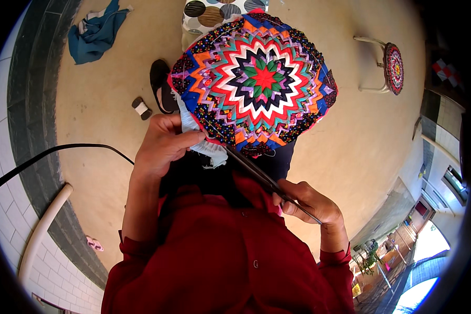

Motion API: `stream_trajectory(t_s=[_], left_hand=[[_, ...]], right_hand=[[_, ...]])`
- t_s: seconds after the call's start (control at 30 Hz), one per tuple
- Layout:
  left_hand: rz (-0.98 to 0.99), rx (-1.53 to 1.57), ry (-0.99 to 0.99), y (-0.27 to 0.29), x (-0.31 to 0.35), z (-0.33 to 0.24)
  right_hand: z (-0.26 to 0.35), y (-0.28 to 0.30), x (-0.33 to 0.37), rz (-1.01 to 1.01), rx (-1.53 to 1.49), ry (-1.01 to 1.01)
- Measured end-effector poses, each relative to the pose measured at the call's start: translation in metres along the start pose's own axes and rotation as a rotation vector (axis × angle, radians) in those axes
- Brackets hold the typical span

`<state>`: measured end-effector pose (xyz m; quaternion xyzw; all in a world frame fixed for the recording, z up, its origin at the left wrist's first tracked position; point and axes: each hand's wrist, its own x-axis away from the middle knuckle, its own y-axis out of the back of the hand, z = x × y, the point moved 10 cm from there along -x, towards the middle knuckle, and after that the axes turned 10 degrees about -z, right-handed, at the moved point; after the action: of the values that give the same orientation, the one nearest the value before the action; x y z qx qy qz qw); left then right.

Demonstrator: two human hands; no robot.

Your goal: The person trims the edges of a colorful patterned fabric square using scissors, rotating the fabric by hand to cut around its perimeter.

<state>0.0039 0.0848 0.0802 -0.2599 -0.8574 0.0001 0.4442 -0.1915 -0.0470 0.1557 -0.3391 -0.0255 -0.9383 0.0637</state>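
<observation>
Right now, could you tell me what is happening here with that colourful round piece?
A person in a red shirt holds a round patchwork star mat over their lap. The left hand pinches its near edge, where pale backing cloth hangs out. The right hand grips long scissors, the blades pointing at that edge. A sandal, blue cloth and a stool with a similar mat are on the floor.

Dark red buttoned shirt, sleeves rolled above wrists

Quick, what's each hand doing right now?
Left hand: closed, pinching the edge of the patchwork round.
Right hand: closed on scissors.
</observation>
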Motion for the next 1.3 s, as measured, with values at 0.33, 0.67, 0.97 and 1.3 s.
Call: stream_trajectory(t_s=[0.33,0.67,0.97,1.3], left_hand=[[0.052,0.026,0.004,-0.001,0.000,0.002],[0.025,-0.006,-0.004,0.002,-0.001,0.002],[-0.104,-0.097,-0.198,0.019,0.003,-0.020],[-0.138,0.211,-0.119,0.012,-0.008,-0.013]], right_hand=[[0.003,-0.011,-0.026,0.010,0.064,-0.039],[0.028,-0.020,-0.060,-0.111,-0.060,0.053],[0.023,-0.032,-0.069,-0.216,-0.127,0.203],[0.013,-0.030,-0.070,-0.263,-0.035,0.137]])
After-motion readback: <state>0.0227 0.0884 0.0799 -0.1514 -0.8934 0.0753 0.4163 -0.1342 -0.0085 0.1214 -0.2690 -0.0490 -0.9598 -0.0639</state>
